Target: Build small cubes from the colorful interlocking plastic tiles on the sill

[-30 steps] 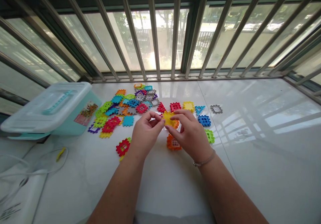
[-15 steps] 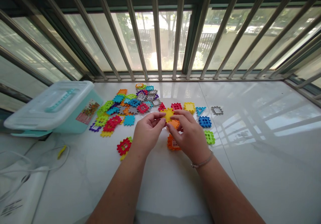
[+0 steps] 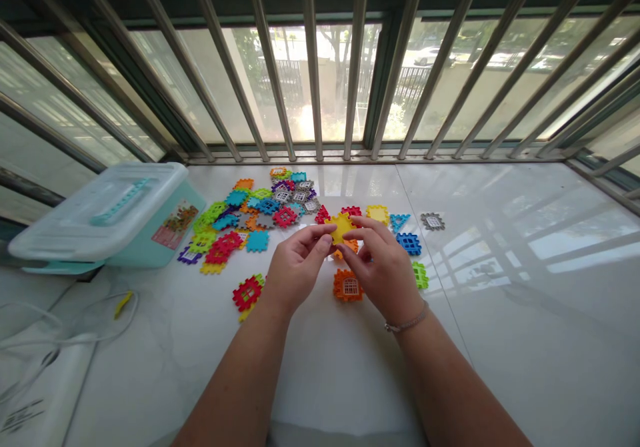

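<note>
An enclosed balcony in what appears to be a private home: stainless-steel security bars point(image 3: 313, 87) run across floor-to-ceiling windows point(image 3: 280, 87) overlooking a fenced yard, while colorful plastic building pieces point(image 3: 257, 240) and a lidded plastic storage box point(image 3: 100, 223) sit on glossy white tiles point(image 3: 500, 340).

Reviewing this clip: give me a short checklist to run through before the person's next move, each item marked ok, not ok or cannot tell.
1. Yellow tile gripped by left hand and right hand: ok.
2. Orange tile joined to the yellow tile: cannot tell, the right hand partly hides it.
3. Orange window tile lying flat on the table: ok.
4. Teal storage box lid on: ok.
5. Only one person's hands in view: ok.
</note>
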